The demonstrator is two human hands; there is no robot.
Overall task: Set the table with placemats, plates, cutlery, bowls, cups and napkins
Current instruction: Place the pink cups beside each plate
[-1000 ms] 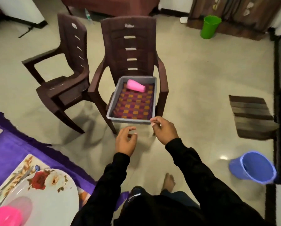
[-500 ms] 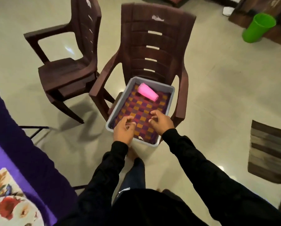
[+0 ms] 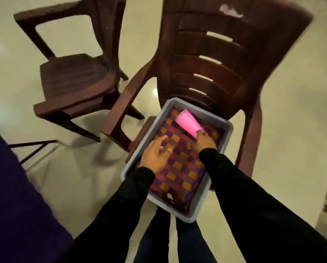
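Because it lies on its side at the far end of the grey tray (image 3: 228, 130), the pink cup (image 3: 188, 123) is reached for from its open end, where the right hand (image 3: 203, 141) is laid against it; whether the fingers are closed round it cannot be told. The left hand (image 3: 155, 153) is held spread and flat on the checked placemat (image 3: 181, 168) lining the tray, probably to steady it. The tray is kept on the seat of a brown chair (image 3: 215, 59), apparently as a supply point; a second chair (image 3: 75, 73) is seen beside it.
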